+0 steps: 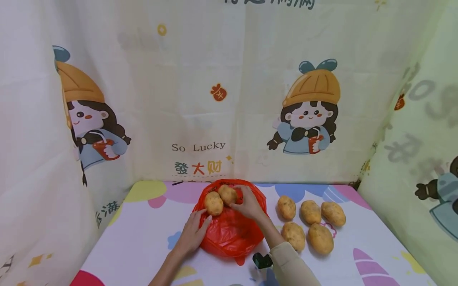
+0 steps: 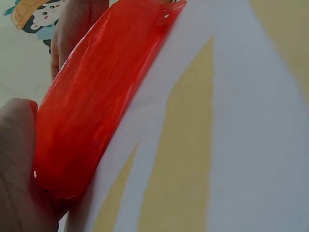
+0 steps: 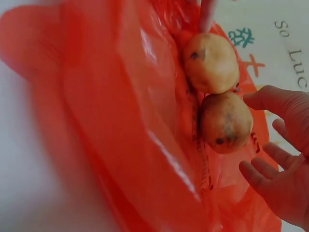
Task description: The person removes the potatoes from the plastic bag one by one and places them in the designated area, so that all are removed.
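A red plastic bag lies on the printed tablecloth, a small flap of it sticking out at its near edge. Toward the bag's far side two potatoes rest against the red plastic, touching each other: a left potato and a right potato, the latter slightly farther back. The right wrist view shows dark marks on both skins and dark printing on the plastic around them. At the bag's left side is the person's left hand, its thumb apart from its extended fingers, resting against the plastic beside the left potato; part of this hand is hidden in the left wrist view. The right hand reaches over the bag's right side, thumb and fingers spread around the right potato without clasping it; one fingertip is at the potato's edge. The two hands are apart, with both potatoes between them. To the right of the bag lie five loose potatoes, three in a farther row and two nearer. A pale sleeve shows at the bag's near right. Behind the bag hangs a cloth backdrop printed with cartoon girls and "So Lucky".
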`<action>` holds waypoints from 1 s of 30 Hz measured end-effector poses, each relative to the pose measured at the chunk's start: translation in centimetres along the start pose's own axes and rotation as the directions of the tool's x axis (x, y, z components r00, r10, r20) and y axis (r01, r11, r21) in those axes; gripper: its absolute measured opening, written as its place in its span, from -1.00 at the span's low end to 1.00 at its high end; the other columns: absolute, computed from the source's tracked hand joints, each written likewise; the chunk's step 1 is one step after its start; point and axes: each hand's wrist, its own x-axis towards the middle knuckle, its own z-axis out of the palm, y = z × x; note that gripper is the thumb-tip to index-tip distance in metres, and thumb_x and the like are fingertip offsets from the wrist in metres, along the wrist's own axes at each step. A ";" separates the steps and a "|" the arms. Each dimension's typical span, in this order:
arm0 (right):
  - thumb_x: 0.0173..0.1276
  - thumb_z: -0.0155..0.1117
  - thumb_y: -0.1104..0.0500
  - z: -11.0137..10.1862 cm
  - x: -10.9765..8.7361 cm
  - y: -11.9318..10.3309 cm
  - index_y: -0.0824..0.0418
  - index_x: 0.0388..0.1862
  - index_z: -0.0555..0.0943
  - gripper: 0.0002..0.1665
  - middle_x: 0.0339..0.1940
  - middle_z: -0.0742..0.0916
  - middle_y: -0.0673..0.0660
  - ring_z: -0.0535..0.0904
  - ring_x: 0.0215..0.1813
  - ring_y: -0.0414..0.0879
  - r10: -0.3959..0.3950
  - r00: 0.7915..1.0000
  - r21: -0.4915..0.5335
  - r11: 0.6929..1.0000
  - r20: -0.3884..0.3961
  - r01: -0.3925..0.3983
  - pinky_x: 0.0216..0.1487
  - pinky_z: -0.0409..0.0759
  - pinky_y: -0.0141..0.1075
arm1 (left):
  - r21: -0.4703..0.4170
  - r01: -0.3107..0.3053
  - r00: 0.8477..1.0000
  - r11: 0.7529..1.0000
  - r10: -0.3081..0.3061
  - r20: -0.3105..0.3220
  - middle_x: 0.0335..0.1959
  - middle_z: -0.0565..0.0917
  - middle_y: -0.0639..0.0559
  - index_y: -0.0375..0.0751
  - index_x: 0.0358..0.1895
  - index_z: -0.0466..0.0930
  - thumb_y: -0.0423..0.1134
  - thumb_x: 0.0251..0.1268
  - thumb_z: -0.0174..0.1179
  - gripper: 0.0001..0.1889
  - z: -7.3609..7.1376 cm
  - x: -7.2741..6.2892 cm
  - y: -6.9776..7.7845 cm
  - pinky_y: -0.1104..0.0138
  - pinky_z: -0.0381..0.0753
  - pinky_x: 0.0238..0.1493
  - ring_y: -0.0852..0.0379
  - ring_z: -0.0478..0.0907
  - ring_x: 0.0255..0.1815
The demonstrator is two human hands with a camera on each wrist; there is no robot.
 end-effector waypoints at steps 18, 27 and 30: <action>0.18 0.55 0.36 1.3 2.6 1.3 0.31 0.13 0.48 -0.42 0.18 0.57 0.29 0.47 0.24 0.19 0.047 0.996 0.009 0.999 0.074 -0.047 0.37 0.46 0.15 | -0.007 0.015 1.000 1.000 -0.015 0.000 0.42 0.37 -0.25 -0.22 0.44 0.38 0.21 0.58 -0.05 -0.35 0.3 -0.1 -0.1 -0.30 0.22 0.44 -0.33 0.27 0.47; 0.15 0.54 0.39 1.8 2.9 1.7 0.29 0.10 0.48 -0.43 0.12 0.57 0.27 0.49 0.17 0.17 0.037 0.997 0.024 0.999 0.066 -0.039 0.34 0.48 0.13 | 0.002 0.012 1.000 1.000 -0.012 -0.005 0.42 0.37 -0.23 -0.20 0.45 0.37 0.20 0.58 -0.04 -0.36 0.3 -0.1 0.0 -0.29 0.23 0.44 -0.32 0.28 0.47; 0.15 0.54 0.40 1.9 3.0 1.7 0.30 0.10 0.47 -0.42 0.10 0.58 0.27 0.49 0.16 0.17 0.029 0.997 0.031 0.999 0.067 -0.032 0.33 0.47 0.13 | 0.008 0.019 1.000 1.000 -0.019 -0.003 0.42 0.37 -0.22 -0.19 0.46 0.37 0.20 0.58 -0.03 -0.36 0.3 -0.1 0.1 -0.30 0.23 0.43 -0.32 0.27 0.47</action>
